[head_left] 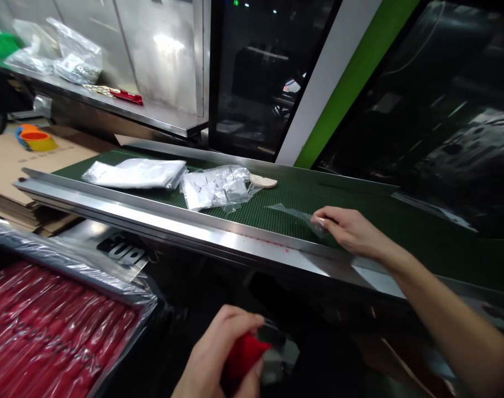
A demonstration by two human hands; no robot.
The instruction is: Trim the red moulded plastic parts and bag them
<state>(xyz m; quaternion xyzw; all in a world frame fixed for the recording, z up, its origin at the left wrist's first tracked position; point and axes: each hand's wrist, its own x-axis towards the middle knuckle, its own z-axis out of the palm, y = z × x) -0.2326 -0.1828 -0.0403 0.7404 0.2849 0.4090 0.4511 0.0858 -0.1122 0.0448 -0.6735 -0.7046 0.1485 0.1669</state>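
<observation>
My left hand [222, 354] is closed around a red piece [246, 354] low in the middle of the view; most of it is hidden by the fingers, so its full shape does not show. Out over the green conveyor belt [293, 193], my right hand [345, 226] pinches the end of a clear plastic bag [293, 211], thin and flat, pointing left. Beyond it on the belt lie a stack of white plastic bags [140, 172], a crumpled clear packet with writing [214, 187] and a pale flat piece [263, 181].
At lower left stands a lined box of wrapped red items [48, 331]. Flattened cardboard [7, 166] carries a roll of tape [38, 139]. A metal shelf [164, 116] behind holds filled bags [78, 61] and a red item [126, 97]. The belt's metal rail [185, 224] runs across the front.
</observation>
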